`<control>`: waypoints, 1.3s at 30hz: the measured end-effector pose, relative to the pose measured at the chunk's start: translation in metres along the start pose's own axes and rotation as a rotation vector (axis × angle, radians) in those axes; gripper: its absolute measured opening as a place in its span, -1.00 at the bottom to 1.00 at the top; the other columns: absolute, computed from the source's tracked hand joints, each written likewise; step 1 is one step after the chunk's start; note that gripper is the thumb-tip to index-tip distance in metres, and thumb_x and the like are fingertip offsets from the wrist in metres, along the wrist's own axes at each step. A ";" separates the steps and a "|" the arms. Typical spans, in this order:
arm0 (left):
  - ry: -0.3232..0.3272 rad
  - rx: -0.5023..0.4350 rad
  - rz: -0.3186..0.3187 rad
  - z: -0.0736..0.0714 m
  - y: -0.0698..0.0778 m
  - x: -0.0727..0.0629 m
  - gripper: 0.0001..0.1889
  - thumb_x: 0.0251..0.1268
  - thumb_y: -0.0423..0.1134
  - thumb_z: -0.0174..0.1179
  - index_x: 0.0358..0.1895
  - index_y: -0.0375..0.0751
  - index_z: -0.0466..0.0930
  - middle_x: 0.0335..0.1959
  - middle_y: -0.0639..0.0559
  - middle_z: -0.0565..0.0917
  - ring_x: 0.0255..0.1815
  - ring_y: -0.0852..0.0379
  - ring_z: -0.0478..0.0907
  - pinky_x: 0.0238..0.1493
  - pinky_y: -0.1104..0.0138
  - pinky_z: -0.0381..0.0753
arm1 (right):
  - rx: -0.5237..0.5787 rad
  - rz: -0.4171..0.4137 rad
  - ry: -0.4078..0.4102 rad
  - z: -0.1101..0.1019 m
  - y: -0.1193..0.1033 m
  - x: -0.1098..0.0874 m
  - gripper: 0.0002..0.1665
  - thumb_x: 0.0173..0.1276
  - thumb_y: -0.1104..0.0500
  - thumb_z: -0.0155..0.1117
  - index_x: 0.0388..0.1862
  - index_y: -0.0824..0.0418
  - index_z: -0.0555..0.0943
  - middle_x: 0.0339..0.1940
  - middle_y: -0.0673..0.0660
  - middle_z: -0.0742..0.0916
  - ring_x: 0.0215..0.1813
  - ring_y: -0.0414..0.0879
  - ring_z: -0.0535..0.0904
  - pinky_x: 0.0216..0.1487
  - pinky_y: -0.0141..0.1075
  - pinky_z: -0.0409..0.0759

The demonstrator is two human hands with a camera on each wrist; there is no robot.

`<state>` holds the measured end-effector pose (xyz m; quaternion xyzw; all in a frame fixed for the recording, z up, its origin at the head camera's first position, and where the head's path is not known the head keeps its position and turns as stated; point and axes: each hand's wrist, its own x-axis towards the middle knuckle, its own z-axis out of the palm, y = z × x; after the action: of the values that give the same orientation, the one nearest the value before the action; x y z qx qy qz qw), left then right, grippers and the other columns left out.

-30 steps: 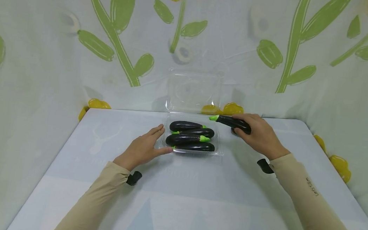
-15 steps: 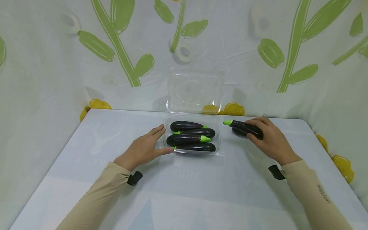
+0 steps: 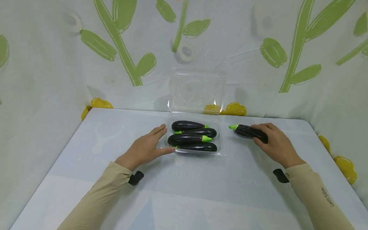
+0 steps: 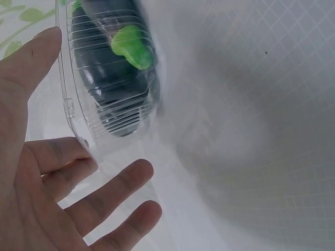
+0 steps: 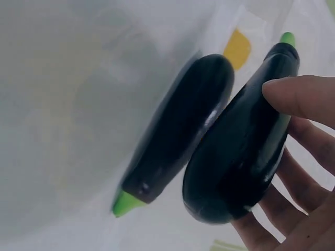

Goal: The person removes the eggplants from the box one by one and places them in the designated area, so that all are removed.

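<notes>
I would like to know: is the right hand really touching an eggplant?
Touching. The right wrist view shows the right hand holding an eggplant between its thumb and fingers.

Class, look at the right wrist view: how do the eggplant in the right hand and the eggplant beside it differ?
The right hand grips the held eggplant but not the neighbouring eggplant. There, the held eggplant's green tip points up-right, the neighbouring eggplant's green tip down-left. Both have glossy, dark skin.
</notes>
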<state>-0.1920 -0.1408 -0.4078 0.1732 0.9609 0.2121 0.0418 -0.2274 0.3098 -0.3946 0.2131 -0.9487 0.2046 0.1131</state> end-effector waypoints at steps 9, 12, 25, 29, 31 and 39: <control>0.004 0.009 0.003 -0.002 0.003 0.000 0.03 0.30 0.40 0.17 0.61 -0.24 0.10 0.64 -0.03 0.08 0.54 -0.14 0.23 0.37 -0.08 0.40 | -0.051 -0.024 0.020 0.003 0.011 -0.009 -0.49 0.30 0.31 0.45 0.23 0.21 0.62 0.11 0.31 0.64 0.13 0.28 0.55 0.09 0.24 0.52; 0.004 0.006 0.003 -0.002 0.003 0.000 0.03 0.30 0.40 0.17 0.61 -0.24 0.10 0.64 -0.03 0.08 0.54 -0.14 0.23 0.37 -0.09 0.40 | -0.066 -0.016 0.018 0.003 0.015 -0.012 -0.49 0.29 0.31 0.46 0.23 0.22 0.62 0.11 0.33 0.65 0.13 0.31 0.55 0.08 0.26 0.51; -0.004 0.001 -0.011 -0.001 0.002 0.002 0.04 0.28 0.45 0.13 0.61 -0.19 0.09 0.65 0.04 0.06 0.55 -0.09 0.21 0.35 -0.08 0.42 | -0.071 0.024 -0.051 0.004 0.021 -0.016 -0.49 0.28 0.31 0.46 0.22 0.20 0.62 0.15 0.41 0.65 0.19 0.40 0.51 0.12 0.32 0.44; -0.007 -0.002 -0.007 0.000 0.002 0.002 0.04 0.29 0.45 0.12 0.62 -0.21 0.09 0.65 0.01 0.06 0.56 -0.11 0.21 0.35 -0.09 0.42 | -0.076 0.018 -0.059 0.005 0.023 -0.016 -0.50 0.26 0.33 0.47 0.19 0.21 0.63 0.15 0.40 0.65 0.16 0.40 0.54 0.10 0.31 0.47; -0.008 0.001 -0.009 0.000 0.001 0.002 0.04 0.29 0.45 0.12 0.62 -0.21 0.09 0.65 0.01 0.05 0.56 -0.10 0.21 0.35 -0.09 0.42 | -0.077 0.014 -0.071 0.005 0.024 -0.016 -0.51 0.25 0.33 0.47 0.18 0.21 0.63 0.15 0.41 0.65 0.16 0.40 0.54 0.10 0.30 0.48; -0.007 -0.003 -0.013 0.000 0.001 0.001 0.04 0.29 0.44 0.14 0.62 -0.21 0.09 0.65 0.01 0.05 0.56 -0.11 0.20 0.35 -0.10 0.42 | -0.060 0.057 -0.136 0.005 0.024 -0.014 -0.50 0.31 0.30 0.44 0.23 0.20 0.61 0.21 0.42 0.61 0.24 0.40 0.49 0.15 0.31 0.46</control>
<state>-0.1923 -0.1396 -0.4068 0.1676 0.9615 0.2129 0.0466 -0.2261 0.3321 -0.4113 0.1958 -0.9656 0.1642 0.0489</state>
